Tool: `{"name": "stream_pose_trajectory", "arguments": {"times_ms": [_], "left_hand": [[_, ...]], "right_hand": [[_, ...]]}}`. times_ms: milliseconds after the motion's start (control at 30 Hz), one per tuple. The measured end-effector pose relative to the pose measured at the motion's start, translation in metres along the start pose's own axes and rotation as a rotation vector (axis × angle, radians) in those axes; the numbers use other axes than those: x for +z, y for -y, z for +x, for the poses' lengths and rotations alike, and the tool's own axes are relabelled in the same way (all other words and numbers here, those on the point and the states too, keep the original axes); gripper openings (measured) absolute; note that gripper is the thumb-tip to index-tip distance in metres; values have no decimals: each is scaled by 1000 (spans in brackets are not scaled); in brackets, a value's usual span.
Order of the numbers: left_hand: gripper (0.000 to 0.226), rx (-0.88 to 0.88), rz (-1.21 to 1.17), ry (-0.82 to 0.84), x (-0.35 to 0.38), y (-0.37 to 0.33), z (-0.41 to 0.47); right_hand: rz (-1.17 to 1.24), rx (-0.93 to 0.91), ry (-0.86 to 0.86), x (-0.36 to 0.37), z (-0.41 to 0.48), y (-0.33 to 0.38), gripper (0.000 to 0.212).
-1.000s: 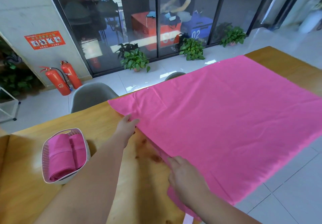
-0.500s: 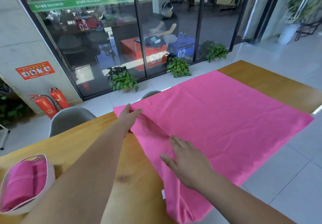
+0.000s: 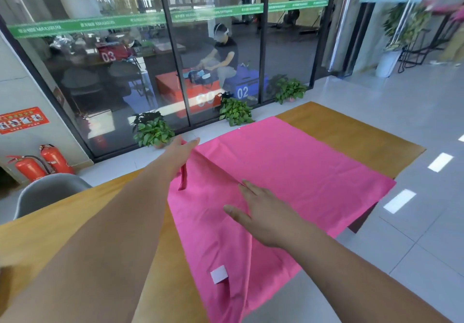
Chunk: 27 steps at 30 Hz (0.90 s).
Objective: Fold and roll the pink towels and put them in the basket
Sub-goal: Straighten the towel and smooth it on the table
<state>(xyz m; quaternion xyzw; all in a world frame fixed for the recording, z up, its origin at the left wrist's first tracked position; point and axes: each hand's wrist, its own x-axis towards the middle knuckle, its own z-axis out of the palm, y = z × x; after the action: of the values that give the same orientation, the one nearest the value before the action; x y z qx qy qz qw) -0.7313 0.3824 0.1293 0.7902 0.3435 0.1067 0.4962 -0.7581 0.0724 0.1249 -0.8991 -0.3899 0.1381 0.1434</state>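
Observation:
A large pink towel (image 3: 288, 172) lies spread over the wooden table (image 3: 351, 132), its near edge hanging off the table's side with a white label (image 3: 219, 273) showing. My left hand (image 3: 182, 150) pinches the towel's far left corner and holds it lifted off the table, a flap of cloth hanging below it. My right hand (image 3: 266, 209) lies flat on the towel with straight, spread fingers, pressing it down. The basket is out of view.
A grey chair (image 3: 50, 192) stands at the table's far left side. Beyond are two red fire extinguishers (image 3: 40, 162), potted plants (image 3: 153, 130) and a glass wall, with a seated person behind it. Tiled floor lies to the right.
My left hand has lifted the far left corner and drawn it rightward. My right hand slid further onto the towel. The view swung up and right, so the basket has left the frame.

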Motion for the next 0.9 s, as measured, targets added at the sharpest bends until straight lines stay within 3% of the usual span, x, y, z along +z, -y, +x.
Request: {"name": "stream_pose_trajectory", "arguments": {"times_ms": [100, 300, 600, 900], "left_hand": [[74, 42, 29, 13, 30, -30, 10], [90, 87, 48, 64, 98, -79, 45], [90, 66, -70, 75, 231, -137, 126], [92, 37, -171, 117, 339, -188, 177]], "right_hand": [[5, 20, -12, -22, 4, -33, 96], [15, 45, -42, -58, 23, -104, 100], [8, 94, -24, -108, 77, -234, 102], [71, 120, 13, -133, 114, -345, 88]]}}
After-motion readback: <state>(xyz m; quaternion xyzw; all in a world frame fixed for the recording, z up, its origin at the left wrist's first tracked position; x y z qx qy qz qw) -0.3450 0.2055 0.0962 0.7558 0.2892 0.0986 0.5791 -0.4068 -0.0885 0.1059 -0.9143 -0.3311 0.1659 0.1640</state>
